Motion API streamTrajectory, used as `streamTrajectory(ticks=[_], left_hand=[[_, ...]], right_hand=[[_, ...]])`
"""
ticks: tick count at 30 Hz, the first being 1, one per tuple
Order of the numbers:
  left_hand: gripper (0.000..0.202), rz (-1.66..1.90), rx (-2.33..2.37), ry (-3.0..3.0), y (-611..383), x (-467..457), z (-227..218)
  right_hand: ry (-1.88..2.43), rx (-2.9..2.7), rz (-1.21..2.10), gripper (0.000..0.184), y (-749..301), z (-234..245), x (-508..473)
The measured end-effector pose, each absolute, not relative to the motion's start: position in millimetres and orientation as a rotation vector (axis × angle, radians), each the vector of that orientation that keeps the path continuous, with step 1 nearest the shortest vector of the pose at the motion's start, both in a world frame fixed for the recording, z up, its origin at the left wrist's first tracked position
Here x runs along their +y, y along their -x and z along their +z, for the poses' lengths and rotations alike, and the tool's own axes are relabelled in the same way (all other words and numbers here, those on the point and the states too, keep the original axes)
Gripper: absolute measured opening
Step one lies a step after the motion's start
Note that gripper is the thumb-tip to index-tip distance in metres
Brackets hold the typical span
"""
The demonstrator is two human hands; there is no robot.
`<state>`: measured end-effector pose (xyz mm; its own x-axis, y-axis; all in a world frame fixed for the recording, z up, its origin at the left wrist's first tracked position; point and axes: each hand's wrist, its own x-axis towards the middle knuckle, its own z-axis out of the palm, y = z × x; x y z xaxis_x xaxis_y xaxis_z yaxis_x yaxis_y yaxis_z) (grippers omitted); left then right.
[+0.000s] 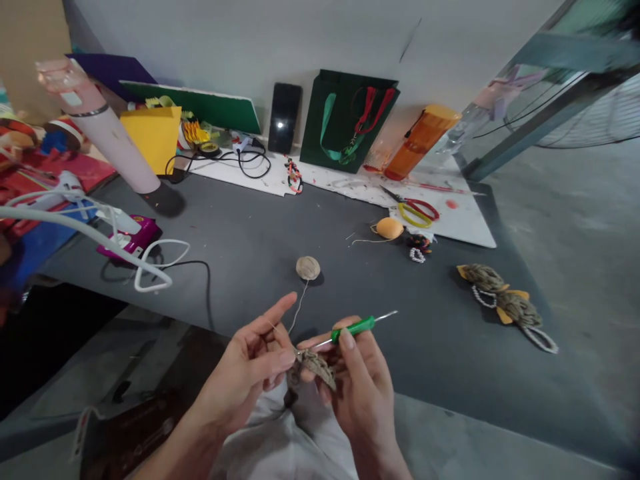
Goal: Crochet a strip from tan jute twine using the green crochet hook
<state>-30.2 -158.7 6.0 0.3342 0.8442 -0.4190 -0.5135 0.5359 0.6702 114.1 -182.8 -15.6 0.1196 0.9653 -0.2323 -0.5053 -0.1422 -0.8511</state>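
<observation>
Between my hands, over my lap at the table's front edge, is a small grey-brown crochet piece [319,368]. My left hand [263,353] pinches its left end between thumb and fingers, with the index finger raised and a strand of yarn running over it. A crochet hook [361,327] with a green handle is gripped in my right hand [363,380]; its shaft points left into the stitches, and a second metal tip sticks out to the right. Thin yarn leads up from the work to a beige yarn ball [308,268] on the table.
Finished crochet pieces with bead loops [500,297] lie at right. An orange yarn ball [389,229] and scissors [417,211] sit behind. Along the wall stand a phone [285,118], green bag [345,123] and orange bottle [420,143]. White cables [150,267] and a pink tumbler [110,133] are left.
</observation>
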Motion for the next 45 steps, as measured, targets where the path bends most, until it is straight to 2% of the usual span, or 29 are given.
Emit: streamTrajectory(ticks=[3, 8, 10, 15, 21, 30, 33, 38, 43, 45], left_hand=[[0.061, 0.986, 0.841, -0.545, 27, -162, 4], [0.060, 1.046, 0.872, -0.653, 23, -165, 0], [0.062, 1.074, 0.894, -0.640, 22, -165, 1], [0.071, 1.030, 0.924, -0.463, 23, -162, 3], [0.056, 0.869, 0.784, -0.353, 29, -157, 1], [0.050, 0.855, 0.773, -0.429, 34, -156, -1], [0.047, 0.860, 0.741, -0.457, 36, -157, -2], [0.050, 0.862, 0.706, -0.486, 32, -159, -2], [0.051, 0.949, 0.780, -0.606, 25, -165, -5], [0.051, 1.017, 0.817, -0.589, 24, -166, -5]], right_hand=[[0.913, -0.656, 1.345, 0.028, -107, -16, -177], [0.831, -0.885, 1.109, 0.004, -102, -17, -177], [0.842, -1.041, 0.981, 0.006, -106, -19, -178], [0.866, -1.457, 0.473, 0.024, -114, -26, -180], [0.944, -1.121, 0.728, 0.008, -104, -25, -186], [0.909, -1.062, 0.893, 0.012, -112, -22, -186], [0.947, -0.984, 0.995, 0.009, -115, -22, -183], [0.872, -0.855, 1.218, 0.014, -108, -21, -178], [0.819, -0.911, 1.099, 0.005, -100, -26, -181], [0.844, -1.041, 0.962, 0.007, -104, -28, -183]])
